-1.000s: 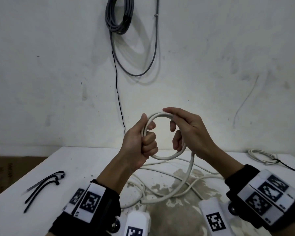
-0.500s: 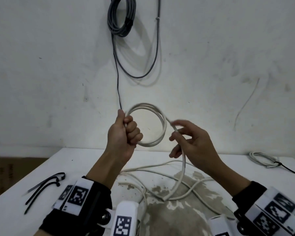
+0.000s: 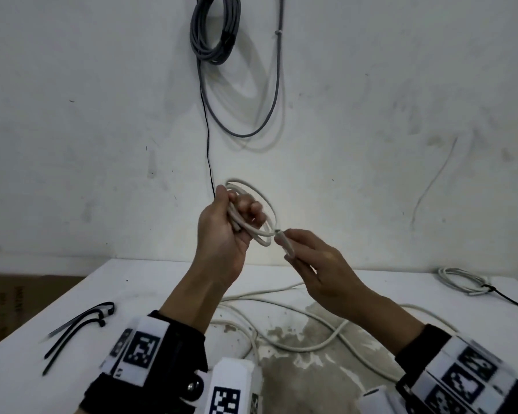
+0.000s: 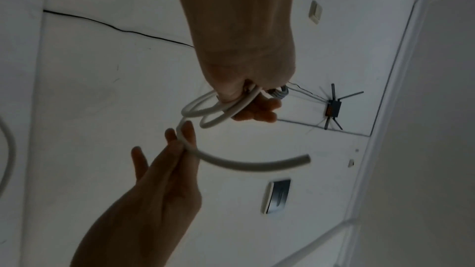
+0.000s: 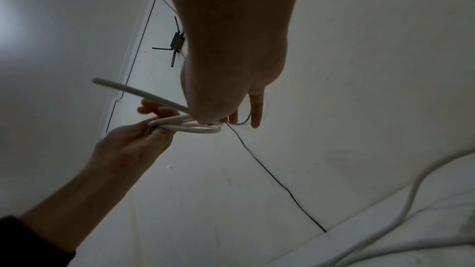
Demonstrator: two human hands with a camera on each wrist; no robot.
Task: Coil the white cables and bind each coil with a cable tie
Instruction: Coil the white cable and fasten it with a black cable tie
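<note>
With the right hand (image 3: 320,264) pinching the white cable's free end (image 3: 283,239), lay it against the coil (image 3: 251,213) clenched in the left hand (image 3: 222,231). Keep loops aligned. Cable ties (image 3: 72,327) lie on the bench (image 3: 132,282), left of that hand.

We list: grey cable bundle (image 3: 214,28) hung on the wall, top centre; thin black wire (image 3: 207,138) running down below it; cardboard box (image 3: 18,303) at left edge, beside the stained white counter (image 3: 150,282); antennaed router (image 4: 333,107) mounted up high, wrist views.
</note>
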